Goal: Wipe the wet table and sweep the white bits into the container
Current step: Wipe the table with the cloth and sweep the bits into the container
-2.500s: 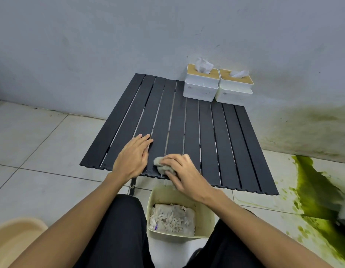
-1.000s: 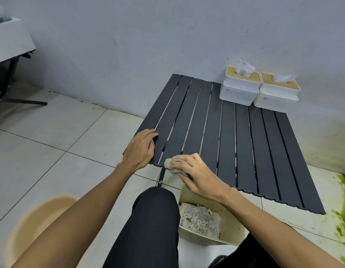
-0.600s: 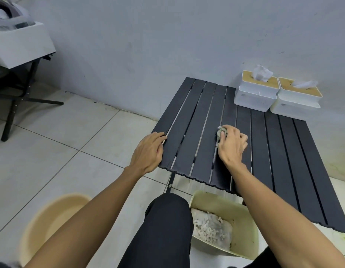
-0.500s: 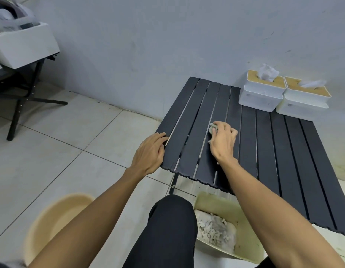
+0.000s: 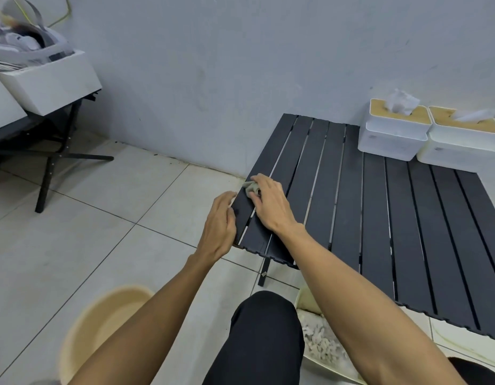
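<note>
pressing down on the near left corner of the black slatted table [image 5: 379,218], the right hand [image 5: 269,205] held a small crumpled grey cloth [image 5: 250,187], its fingers curled over the wad so that only one end stuck out past the fingertips. the cloth lay on the outermost slat, close to the table's left edge. the left hand [image 5: 220,223] sat just beside it at that same edge. its fingers were fairly straight and lay against the side of the slat, and it held nothing.

below the table's near edge, on the floor, stood the pale container [image 5: 301,301], partly hidden behind the right forearm and a knee in black trousers [image 5: 263,343]. the white bits [image 5: 321,343] lay heaped inside it.

at the far right corner of the table, against the wall, two white tissue boxes [image 5: 393,134] with wooden lids stood touching side by side, a tissue poking up from each. a beige basin [image 5: 102,329], blurred, sat on the tiled floor under the left forearm. far off to the left, a white box [image 5: 52,81] rested on a dark folding stand.
</note>
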`<state>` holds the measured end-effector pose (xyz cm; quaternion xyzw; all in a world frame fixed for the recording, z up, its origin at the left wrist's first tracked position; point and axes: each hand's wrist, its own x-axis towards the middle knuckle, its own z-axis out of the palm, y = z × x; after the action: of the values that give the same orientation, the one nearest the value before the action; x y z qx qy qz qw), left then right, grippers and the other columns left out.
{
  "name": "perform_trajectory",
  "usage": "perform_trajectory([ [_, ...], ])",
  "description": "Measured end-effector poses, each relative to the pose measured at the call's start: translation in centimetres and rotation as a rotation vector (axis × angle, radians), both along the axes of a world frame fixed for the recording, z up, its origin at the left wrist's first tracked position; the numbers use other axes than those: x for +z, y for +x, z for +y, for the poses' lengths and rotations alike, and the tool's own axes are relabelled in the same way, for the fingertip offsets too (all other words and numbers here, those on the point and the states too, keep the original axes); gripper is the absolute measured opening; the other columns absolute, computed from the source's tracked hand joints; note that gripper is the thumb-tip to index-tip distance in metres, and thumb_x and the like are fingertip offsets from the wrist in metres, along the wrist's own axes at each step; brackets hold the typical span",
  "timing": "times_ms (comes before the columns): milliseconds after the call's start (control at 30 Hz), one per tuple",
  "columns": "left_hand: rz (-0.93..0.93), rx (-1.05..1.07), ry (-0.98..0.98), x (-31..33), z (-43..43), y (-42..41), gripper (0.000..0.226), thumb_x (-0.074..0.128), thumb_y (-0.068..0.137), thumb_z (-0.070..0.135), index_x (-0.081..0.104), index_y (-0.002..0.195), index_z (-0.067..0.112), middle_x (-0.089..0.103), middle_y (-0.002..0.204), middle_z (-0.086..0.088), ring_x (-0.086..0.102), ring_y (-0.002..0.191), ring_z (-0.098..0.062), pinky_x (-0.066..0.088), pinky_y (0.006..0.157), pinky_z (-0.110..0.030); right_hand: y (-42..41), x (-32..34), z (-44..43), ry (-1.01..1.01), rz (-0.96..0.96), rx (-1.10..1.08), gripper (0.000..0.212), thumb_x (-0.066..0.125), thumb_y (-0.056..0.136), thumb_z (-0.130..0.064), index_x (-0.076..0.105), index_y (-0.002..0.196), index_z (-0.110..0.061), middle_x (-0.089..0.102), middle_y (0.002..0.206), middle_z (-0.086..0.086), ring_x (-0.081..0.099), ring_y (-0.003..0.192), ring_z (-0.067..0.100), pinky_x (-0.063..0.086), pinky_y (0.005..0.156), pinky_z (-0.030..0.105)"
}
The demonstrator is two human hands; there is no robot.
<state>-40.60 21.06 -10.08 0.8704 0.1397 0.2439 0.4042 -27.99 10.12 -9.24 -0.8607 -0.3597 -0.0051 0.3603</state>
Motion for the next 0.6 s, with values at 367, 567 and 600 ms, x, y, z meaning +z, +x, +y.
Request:
perform_trajectory([
  [367,0.054,0.129,-0.328,1.3,0.2,0.6,0.038,0.033,0.103,0.019,0.056,0.132,0.011,0.058,0.134,-0.005,0.052,0.123,-0.016,0.039,0.108,-0.03,-4.6,0.1,-0.3,-0.069,-0.048,0.196,0.035,0.051,0.101,-0.027,0.051,0.136,-0.024,0.048,0.146,-0.002,0.046,0.134,0.021,0.048,0.102,0.048],
  [567,0.066,0.105,-0.362,1.2,-0.1,0.2,0.036,0.035,0.102,0.02,0.066,0.118,0.014,0.065,0.12,-0.002,0.059,0.107,-0.014,0.047,0.088,-0.017,-7.2,-0.3,-2.6,-0.099,-0.109,0.334,0.04,0.054,0.099,-0.023,0.05,0.138,-0.019,0.047,0.147,-0.002,0.046,0.133,0.019,0.049,0.103,0.043],
  [600,0.064,0.106,-0.357,1.3,-0.2,0.2,0.036,0.035,0.102,0.019,0.067,0.116,0.015,0.065,0.119,-0.001,0.059,0.108,-0.014,0.047,0.089,-0.02,-7.4,-0.3,-3.2,-0.103,-0.123,0.359,0.039,0.054,0.099,-0.023,0.05,0.138,-0.019,0.047,0.147,-0.003,0.046,0.132,0.019,0.049,0.103,0.042],
])
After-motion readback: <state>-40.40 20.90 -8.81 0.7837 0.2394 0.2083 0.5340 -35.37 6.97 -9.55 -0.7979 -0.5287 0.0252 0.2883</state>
